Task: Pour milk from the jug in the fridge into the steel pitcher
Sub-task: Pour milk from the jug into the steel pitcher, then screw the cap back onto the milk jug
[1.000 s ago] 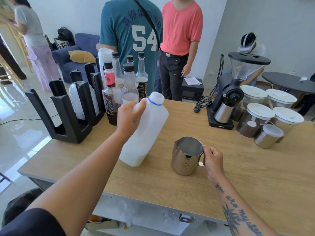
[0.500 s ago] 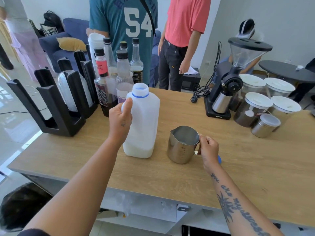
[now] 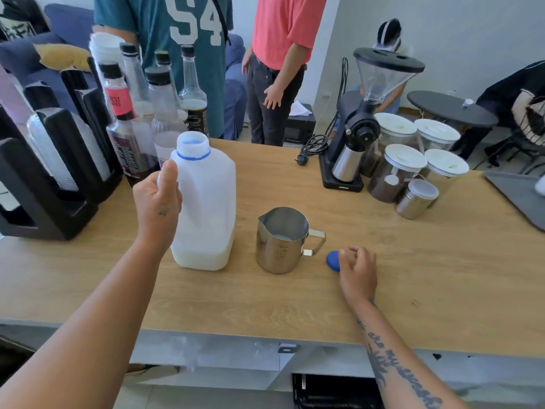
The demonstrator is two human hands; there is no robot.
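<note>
Right hand (image 3: 357,270) is seen nearest, resting on the worktop (image 3: 413,284), fingers curled over a blue cap (image 3: 332,261); whether the cap is actually pinched cannot be told. Cursive tattoo lettering is seen on the right forearm; not legible.

Steel pitcher (image 3: 281,240) is set upright on the worktop just left of the cap, apart from the right hand, handle turned toward it. A little milk is seen at its bottom; graduation marks are stamped on its wall, unreadable.

Milk jug (image 3: 205,208) is stood upright left of the pitcher, close but not touching, neck uncapped, blue ring below the mouth. A shallow layer of milk is seen at its base. Left hand (image 3: 157,202) is wrapped round the jug's handle side, thumb laid up along the shoulder.

Behind the jug, a cluster of syrup bottles (image 3: 132,119) is packed tight; one red neck label is partly read as "EST". A black cup holder rack (image 3: 50,178) with sleeved cups is placed far left.

Right rear: a black coffee grinder (image 3: 362,125) with clear hopper, its plug and cord lying on the worktop beside it. White-lidded jars (image 3: 395,172) and a small steel canister (image 3: 415,199) are crowded just beside the grinder. A dark tray edge (image 3: 516,196) is cut off at far right.

Beyond the worktop, two standing people are seen: a teal shirt (image 3: 188,39) printed "S4" and a coral shirt (image 3: 283,28). A blue sofa (image 3: 67,25) and a round dark table (image 3: 451,109) are seen further back.
</note>
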